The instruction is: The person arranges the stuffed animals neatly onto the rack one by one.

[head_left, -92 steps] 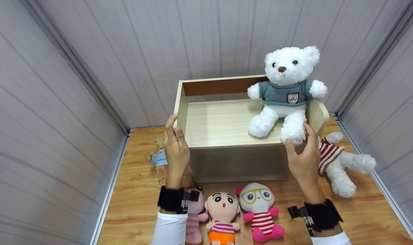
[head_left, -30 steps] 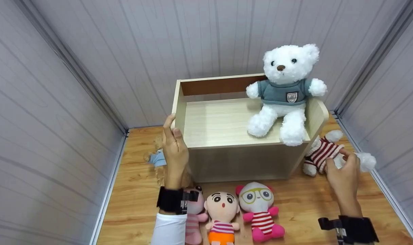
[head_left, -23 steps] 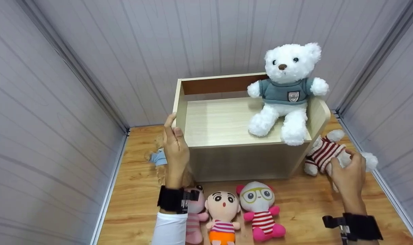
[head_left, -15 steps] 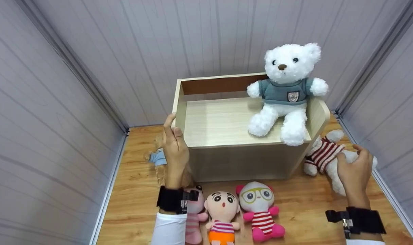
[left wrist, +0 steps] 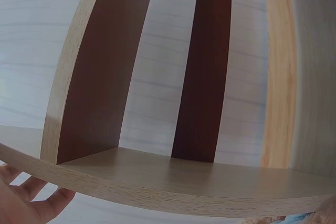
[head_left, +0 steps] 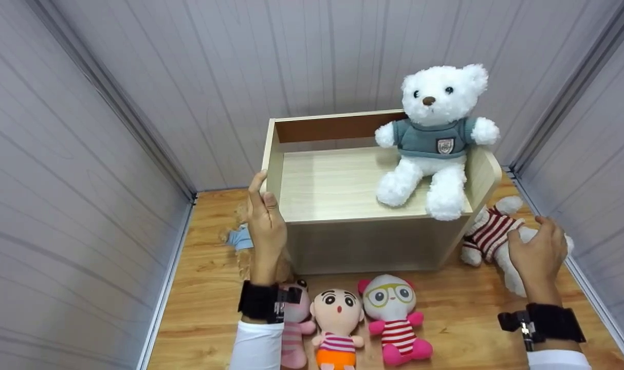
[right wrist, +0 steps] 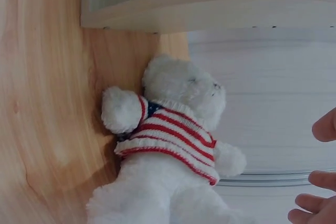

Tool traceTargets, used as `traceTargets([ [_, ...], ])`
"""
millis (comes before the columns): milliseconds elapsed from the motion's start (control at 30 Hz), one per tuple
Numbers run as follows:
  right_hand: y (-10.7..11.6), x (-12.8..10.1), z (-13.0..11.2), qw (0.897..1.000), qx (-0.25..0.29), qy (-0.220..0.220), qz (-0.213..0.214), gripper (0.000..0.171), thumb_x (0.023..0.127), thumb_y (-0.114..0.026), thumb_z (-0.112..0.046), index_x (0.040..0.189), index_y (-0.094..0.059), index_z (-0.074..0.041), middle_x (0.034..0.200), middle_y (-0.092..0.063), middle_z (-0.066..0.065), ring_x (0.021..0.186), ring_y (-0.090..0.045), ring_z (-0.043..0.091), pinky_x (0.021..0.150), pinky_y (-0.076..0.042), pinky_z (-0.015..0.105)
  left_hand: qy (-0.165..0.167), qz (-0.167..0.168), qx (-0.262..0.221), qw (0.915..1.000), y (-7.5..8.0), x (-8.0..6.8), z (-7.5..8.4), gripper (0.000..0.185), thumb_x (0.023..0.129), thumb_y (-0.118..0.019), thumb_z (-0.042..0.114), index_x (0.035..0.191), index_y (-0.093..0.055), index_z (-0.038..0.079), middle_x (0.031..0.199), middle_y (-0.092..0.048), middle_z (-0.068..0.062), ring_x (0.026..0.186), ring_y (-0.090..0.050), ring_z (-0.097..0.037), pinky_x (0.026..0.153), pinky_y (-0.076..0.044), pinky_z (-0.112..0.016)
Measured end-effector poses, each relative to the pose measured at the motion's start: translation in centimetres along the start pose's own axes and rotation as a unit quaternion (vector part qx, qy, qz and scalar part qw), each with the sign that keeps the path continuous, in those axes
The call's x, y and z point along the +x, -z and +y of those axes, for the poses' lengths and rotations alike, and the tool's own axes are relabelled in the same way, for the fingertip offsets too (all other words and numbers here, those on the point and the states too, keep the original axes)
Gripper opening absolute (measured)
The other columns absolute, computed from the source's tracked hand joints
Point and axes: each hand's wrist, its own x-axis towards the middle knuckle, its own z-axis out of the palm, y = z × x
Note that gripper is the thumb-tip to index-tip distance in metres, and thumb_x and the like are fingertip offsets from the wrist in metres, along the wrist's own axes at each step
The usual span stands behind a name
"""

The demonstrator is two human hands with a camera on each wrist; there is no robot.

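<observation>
Hidden: a brown plush (head_left: 237, 239) is mostly covered by the left hand (head_left: 264, 226) | Shelf: a white teddy bear (head_left: 433, 136) is seated in the wooden shelf (head_left: 337, 185), upper right | Left hand: straight fingers are laid flat against the shelf's side | Right hand (head_left: 538, 252): fingers are loosely spread over the striped-sweater bear (right wrist: 173, 145) at right of frame, nothing gripped.

White bear in teal sweater (head_left: 434, 134); three dolls (head_left: 337, 318) on floor.

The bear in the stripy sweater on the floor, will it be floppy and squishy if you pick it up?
Probably yes. The bear in the striped sweater looks like soft, fluffy plush, so it should squash and its limbs may dangle. It likely feels light for its size. The right hand rests on it where it lies on the floor; it seems unlikely to roll.
</observation>
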Motion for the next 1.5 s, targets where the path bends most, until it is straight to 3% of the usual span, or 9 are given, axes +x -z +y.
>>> traceTargets([
  [200, -0.2, 0.5, 1.1, 0.998, -0.06, 0.004, -0.022, 0.07, 0.096, -0.058, -0.026, 0.151, -0.034, 0.011, 0.156, -0.029, 0.039, 0.144, -0.025, 0.058, 0.12, -0.007, 0.064, -0.001, 0.001, -0.005, 1.0, 0.1, 0.1, 0.0, 0.055, 0.106, -0.027, 0.055, 0.145, -0.046, 0.021, 0.081, -0.048, -0.008, 0.074, -0.045, -0.016, 0.064, -0.039, -0.033],
  [533, -0.1, 0.6, 2.9, 0.986, -0.119, -0.044, -0.106, 0.085, 0.098, -0.053, -0.037, 0.157, -0.015, 0.01, 0.158, -0.008, 0.045, 0.145, -0.007, 0.065, 0.111, -0.005, 0.075, 0.009, -0.003, 0.0, 1.0, 0.0, -0.1, 0.0, 0.055, 0.106, -0.027, 0.056, 0.145, -0.046, 0.022, 0.082, -0.048, -0.007, 0.075, -0.046, -0.016, 0.063, -0.041, -0.034],
  [867, 0.0, 0.4, 4.4, 0.977, -0.146, -0.061, -0.142, 0.09, 0.097, -0.053, -0.037, 0.157, -0.007, 0.013, 0.148, -0.011, 0.054, 0.136, -0.006, 0.073, 0.1, -0.01, 0.078, 0.01, -0.007, -0.008, 0.9999, 0.0, -0.1, 0.2, 0.054, 0.105, -0.028, 0.056, 0.146, -0.045, 0.024, 0.08, -0.045, -0.004, 0.073, -0.044, -0.016, 0.06, -0.039, -0.033],
  [1167, -0.4, 0.0, 5.8, 0.966, -0.176, -0.07, -0.178, 0.092, 0.1, -0.05, -0.042, 0.155, -0.005, 0.015, 0.144, -0.011, 0.058, 0.133, -0.009, 0.074, 0.103, -0.009, 0.078, 0.007, -0.004, -0.005, 1.0, -0.1, -0.1, 0.1, 0.055, 0.106, -0.028, 0.056, 0.146, -0.045, 0.023, 0.08, -0.046, -0.005, 0.073, -0.044, -0.016, 0.061, -0.039, -0.033],
  [1500, -0.9, -0.5, 7.0, 0.969, -0.153, -0.075, -0.177, 0.088, 0.1, -0.048, -0.037, 0.154, -0.005, 0.018, 0.148, -0.01, 0.056, 0.138, -0.011, 0.07, 0.111, -0.015, 0.075, 0.003, 0.0, -0.003, 1.0, -0.1, 0.0, 0.2, 0.055, 0.106, -0.027, 0.056, 0.145, -0.046, 0.023, 0.08, -0.047, -0.006, 0.075, -0.045, -0.016, 0.062, -0.039, -0.034],
])
